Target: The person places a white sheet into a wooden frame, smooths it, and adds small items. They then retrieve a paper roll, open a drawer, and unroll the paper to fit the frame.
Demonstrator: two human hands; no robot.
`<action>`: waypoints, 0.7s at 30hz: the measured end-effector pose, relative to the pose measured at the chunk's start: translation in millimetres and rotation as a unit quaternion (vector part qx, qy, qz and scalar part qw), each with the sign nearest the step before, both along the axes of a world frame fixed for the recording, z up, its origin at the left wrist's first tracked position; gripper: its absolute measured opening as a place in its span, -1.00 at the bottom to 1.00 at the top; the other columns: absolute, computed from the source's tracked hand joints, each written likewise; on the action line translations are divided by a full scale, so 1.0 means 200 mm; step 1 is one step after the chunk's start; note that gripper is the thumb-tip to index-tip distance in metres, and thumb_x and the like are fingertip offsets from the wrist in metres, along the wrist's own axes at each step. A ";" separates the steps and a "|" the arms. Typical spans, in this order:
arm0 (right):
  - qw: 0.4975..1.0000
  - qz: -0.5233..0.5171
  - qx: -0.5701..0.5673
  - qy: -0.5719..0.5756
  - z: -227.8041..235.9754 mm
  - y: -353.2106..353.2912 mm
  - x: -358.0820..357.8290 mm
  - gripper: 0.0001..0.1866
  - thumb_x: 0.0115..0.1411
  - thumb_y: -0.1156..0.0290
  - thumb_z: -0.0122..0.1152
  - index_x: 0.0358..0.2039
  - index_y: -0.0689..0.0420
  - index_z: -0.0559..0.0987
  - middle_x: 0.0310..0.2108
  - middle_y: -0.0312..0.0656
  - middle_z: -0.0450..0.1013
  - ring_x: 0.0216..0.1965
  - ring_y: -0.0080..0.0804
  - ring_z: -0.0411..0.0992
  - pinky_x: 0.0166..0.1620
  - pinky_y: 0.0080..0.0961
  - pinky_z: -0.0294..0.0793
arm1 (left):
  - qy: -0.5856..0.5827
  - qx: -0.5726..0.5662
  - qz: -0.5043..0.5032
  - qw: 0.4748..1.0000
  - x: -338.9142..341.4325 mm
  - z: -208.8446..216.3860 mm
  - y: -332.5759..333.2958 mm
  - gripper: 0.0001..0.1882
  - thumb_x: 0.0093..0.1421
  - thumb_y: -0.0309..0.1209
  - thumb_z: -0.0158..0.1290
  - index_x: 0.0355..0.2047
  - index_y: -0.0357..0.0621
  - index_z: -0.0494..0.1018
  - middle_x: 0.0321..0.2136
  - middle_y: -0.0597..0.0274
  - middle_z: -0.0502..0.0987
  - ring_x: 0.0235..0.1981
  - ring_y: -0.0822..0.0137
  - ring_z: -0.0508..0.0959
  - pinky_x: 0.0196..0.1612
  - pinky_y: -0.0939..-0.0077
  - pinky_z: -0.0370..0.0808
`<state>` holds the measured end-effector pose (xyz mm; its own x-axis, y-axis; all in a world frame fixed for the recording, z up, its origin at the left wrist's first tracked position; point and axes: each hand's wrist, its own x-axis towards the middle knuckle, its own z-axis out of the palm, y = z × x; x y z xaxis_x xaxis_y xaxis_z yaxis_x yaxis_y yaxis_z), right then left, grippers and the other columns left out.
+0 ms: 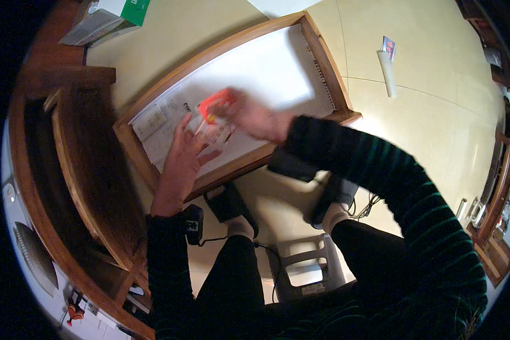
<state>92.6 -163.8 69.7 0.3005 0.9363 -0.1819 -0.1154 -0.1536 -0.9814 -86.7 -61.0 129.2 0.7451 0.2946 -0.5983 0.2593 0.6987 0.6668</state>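
White lettering on the green-and-white box and the small black device, dark print on white paper.

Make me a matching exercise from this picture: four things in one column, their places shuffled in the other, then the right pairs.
Things
1. Red item
2. Grey stool
3. White tube-shaped item
4. Green and white box

Places
A. On the floor, to the right of the wooden drawer
B. At the upper left of the view
C. In the right hand, blurred
D. Low in the view, seen between the person's legs

Right pairs: 1-C; 2-D; 3-A; 4-B
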 end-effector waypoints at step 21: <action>0.681 -0.439 -0.363 -0.460 -0.15 -1.09 1.25 -0.49 -0.03 0.30 0.38 -0.10 0.24 0.42 -0.17 0.05 0.43 -0.10 -0.03 0.41 -0.06 -0.19 0.42 | 0.196 0.412 -0.115 0.882 -0.30 -0.17 0.40 -0.38 0.32 -0.26 -0.01 0.29 -0.27 0.10 0.28 -0.08 0.11 0.23 0.03 0.24 0.21 0.16 0.29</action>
